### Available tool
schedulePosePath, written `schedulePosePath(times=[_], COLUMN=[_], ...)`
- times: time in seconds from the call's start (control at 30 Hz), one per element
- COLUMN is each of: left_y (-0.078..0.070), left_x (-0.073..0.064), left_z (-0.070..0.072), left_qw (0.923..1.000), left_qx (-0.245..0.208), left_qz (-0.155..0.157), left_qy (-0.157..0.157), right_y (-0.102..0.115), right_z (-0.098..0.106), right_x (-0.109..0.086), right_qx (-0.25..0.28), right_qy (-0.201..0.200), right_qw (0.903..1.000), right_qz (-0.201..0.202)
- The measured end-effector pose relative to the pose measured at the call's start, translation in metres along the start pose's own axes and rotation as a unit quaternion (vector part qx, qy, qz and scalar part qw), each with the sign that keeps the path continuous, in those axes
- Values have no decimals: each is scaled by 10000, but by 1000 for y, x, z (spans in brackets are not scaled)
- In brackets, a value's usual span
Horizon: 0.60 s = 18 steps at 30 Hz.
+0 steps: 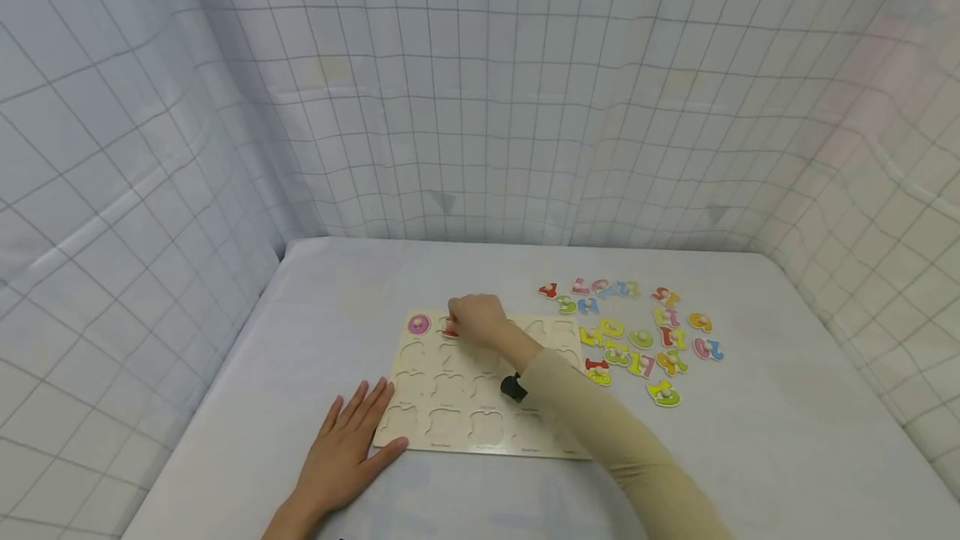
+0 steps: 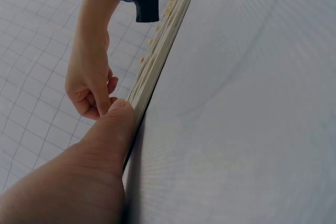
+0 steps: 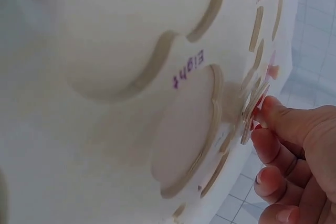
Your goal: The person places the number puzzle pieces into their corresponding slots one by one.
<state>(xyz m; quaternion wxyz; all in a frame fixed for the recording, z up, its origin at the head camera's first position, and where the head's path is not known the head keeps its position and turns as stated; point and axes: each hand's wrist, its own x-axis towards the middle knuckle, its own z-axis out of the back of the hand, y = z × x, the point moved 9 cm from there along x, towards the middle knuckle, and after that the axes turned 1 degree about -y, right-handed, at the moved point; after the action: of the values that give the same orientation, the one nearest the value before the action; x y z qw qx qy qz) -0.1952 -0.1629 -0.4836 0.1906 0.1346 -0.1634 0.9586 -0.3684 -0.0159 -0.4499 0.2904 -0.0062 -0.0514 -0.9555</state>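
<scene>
A pale wooden number puzzle board [image 1: 491, 367] with cut-out recesses lies on the white table. My left hand [image 1: 339, 458] rests with straight fingers along its left edge, the thumb by the front corner. My right hand [image 1: 480, 319] is over the far left part of the board. It pinches a red number piece [image 3: 254, 115] between thumb and fingers, tilted close over a recess in the right wrist view. Which number it is stays mostly hidden behind the fingers. A magenta zero piece [image 1: 419, 324] sits in the far left corner recess.
Several loose coloured number pieces [image 1: 641, 338] are spread to the right of the board, including a red four [image 1: 549, 290] at the back. A dark wrist camera [image 1: 513, 388] sits on the right wrist, and that sleeve crosses the board. White grid-patterned cloth [image 1: 487, 107] surrounds the table.
</scene>
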Motion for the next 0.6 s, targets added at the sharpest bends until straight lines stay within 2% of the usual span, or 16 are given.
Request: schedulePosePath(times=[0.17,0.6], left_y=[-3,-1], left_x=[1,1], left_z=[3,1], left_qw=[9999,10000], left_qx=[-82,-31], left_qz=[-34,37], left_qy=[-74,30], right_y=[3,7], right_z=[-6,-5], right_x=[6,10], right_qx=[-100,-82], right_qy=[115,92], right_qw=[9999,9999], right_qz=[-58,-106])
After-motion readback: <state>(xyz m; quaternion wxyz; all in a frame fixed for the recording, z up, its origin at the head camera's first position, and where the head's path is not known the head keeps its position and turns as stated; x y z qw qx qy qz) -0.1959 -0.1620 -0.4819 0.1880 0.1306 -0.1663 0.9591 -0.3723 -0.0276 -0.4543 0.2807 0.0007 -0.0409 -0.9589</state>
